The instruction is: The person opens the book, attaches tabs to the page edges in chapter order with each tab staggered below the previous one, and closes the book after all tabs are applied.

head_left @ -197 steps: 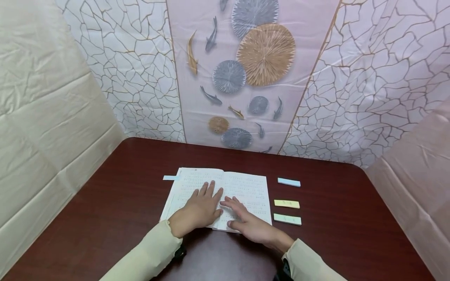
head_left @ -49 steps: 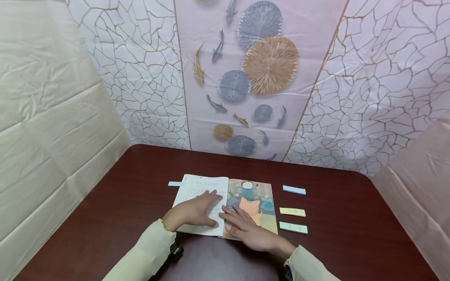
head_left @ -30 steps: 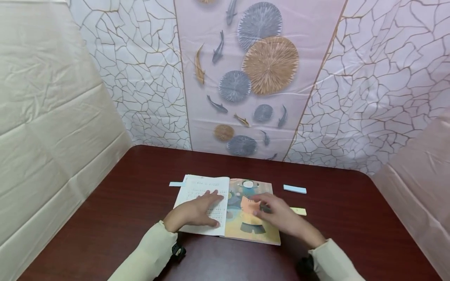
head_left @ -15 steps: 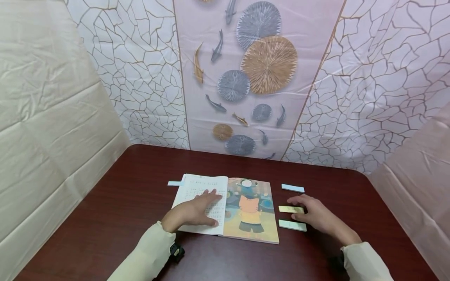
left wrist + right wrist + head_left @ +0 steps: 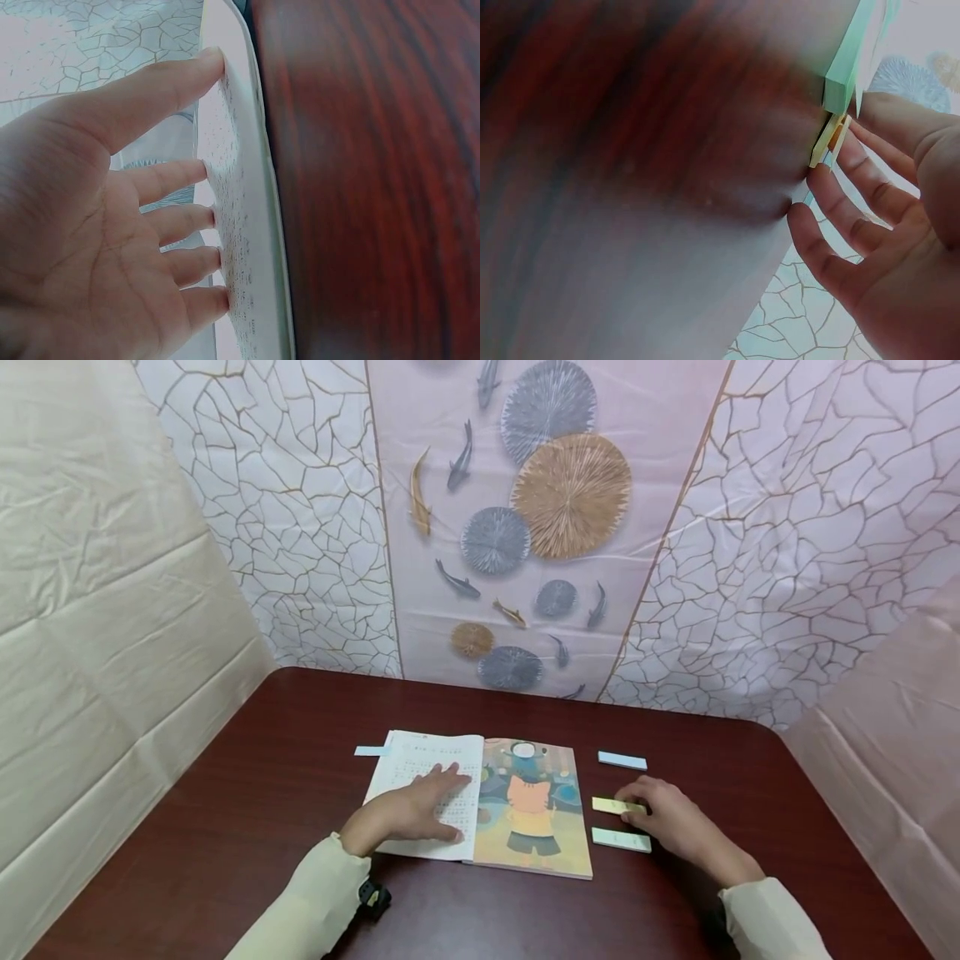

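A storybook (image 5: 492,814) lies spread on the dark wood-grain table (image 5: 300,777), and the left hand (image 5: 408,808) rests on its left page (image 5: 420,756), fingers fanned and thumb well apart, gripping nothing; the touch seems meant to keep the leaves from lifting. The right hand (image 5: 675,822) is to the right of the book, its thumb and forefinger curled in around the right end of the yellow sticky-note pad (image 5: 606,806), with only a narrow space between their tips. It looks like a light pinch, perhaps to separate a sheet, though how firm it is I cannot tell.

The blue sticky-note pad (image 5: 622,761) and the green sticky-note pad (image 5: 621,840) lie farther from and nearer to the person than the yellow one, all beside the book's right edge, probably for easy reach. A blue paper strip (image 5: 369,751) juts past the book's left edge, apparently as a page marker.

Counted: one book, two facing pages, one printed with text and one with a cartoon cat (image 5: 531,818); three pads, one per colour; one strip.
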Demonstrator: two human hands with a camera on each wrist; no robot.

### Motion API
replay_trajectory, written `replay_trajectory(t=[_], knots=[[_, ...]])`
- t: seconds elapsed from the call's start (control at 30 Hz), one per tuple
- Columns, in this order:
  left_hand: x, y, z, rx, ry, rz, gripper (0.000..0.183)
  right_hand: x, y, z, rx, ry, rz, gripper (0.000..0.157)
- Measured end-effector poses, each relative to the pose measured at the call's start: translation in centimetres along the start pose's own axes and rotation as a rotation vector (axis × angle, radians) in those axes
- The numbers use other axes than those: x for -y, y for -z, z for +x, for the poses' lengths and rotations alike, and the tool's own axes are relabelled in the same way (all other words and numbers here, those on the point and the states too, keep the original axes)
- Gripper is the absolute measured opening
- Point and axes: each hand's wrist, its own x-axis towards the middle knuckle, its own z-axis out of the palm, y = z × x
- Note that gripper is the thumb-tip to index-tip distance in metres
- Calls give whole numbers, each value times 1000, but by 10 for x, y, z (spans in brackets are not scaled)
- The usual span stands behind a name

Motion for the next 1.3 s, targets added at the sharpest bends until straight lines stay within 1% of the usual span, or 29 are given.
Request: replay_trajectory(t=[0.13,0.23,0.37,0.53,0.6,0.7,0.83,1.0,1.13,1.3], knots=[[1,-1,-1,0,1,-8,82,5,-1,-2,-26,-3,-9,18],[1,-1,-1,-4,-11,-24,82,14,1,-4,-59,-6,1,18],[2,-2,0,-4,-17,-33,82,38,6,-5,-79,-11,29,18],[2,-1,-1,8,-15,-22,82,75,11,-2,-99,30,52,20],[2,-1,-2,9,-15,-16,82,87,9,1,-113,48,50,22],[2,0,-2,8,-16,-13,82,99,1,7,-120,65,67,23],[2,-1,-1,5,-24,-19,82,107,-16,15,-94,64,104,24],[0,-1,0,6,-28,-28,82,110,-33,22,-46,71,152,22],[0,-1,2,5,-18,-25,82,108,-42,25,-25,89,147,20],[2,0,2,0,-4,6,82,111,-45,29,-11,119,127,16]])
